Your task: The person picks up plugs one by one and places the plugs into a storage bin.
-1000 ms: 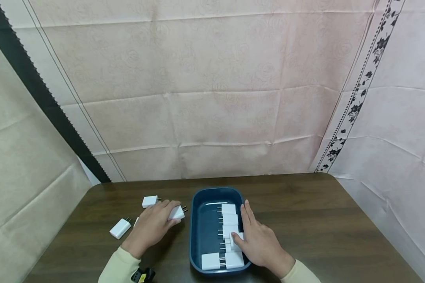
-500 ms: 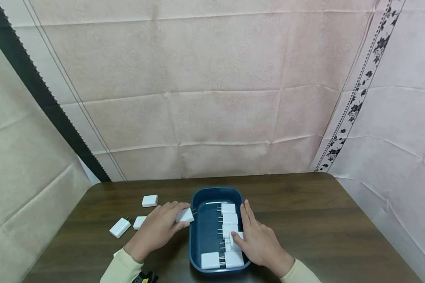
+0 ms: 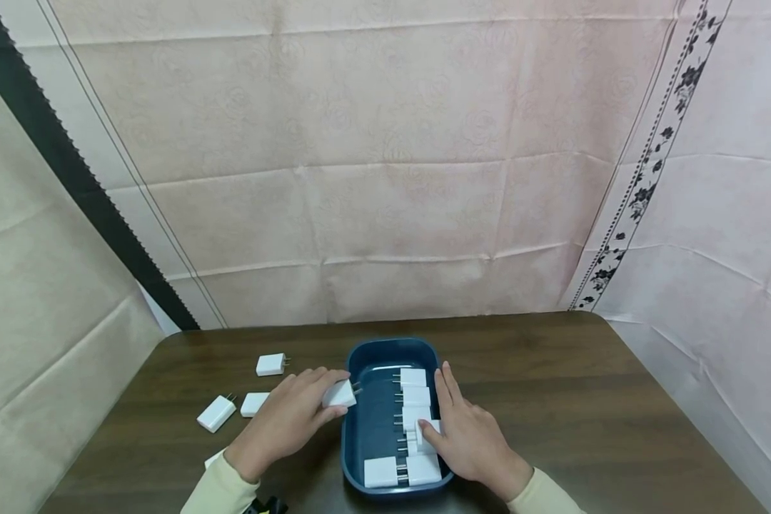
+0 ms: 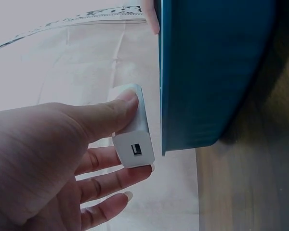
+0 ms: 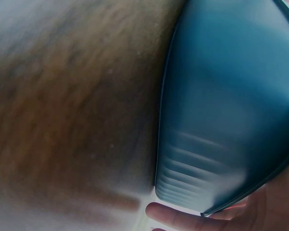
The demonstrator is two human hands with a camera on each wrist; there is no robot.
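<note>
My left hand [image 3: 295, 417] pinches a white USB charger [image 3: 340, 394] between thumb and fingers, prongs pointing right, right at the left rim of the dark blue tray [image 3: 374, 421]. The charger's USB port faces the camera in the left wrist view. Inside the tray, white chargers [image 3: 415, 417] run in a column along the right side, prongs facing left. One more charger [image 3: 380, 472] lies at the front left, prongs toward the column. My right hand [image 3: 472, 435] rests on the tray's right rim, fingers straight along the outside and thumb over a charger inside.
On the brown wooden table [image 3: 552, 400], left of the tray, lie several loose chargers: one at the back [image 3: 270, 365], one at the far left [image 3: 216, 413], one beside my left hand [image 3: 253, 404]. Another is mostly hidden by my left wrist. A pale cloth [image 3: 392, 178] hangs behind.
My left hand has carried the charger rightward, from over the table to the tray's left rim, uncovering loose chargers behind it. The right hand stays where it was.
</note>
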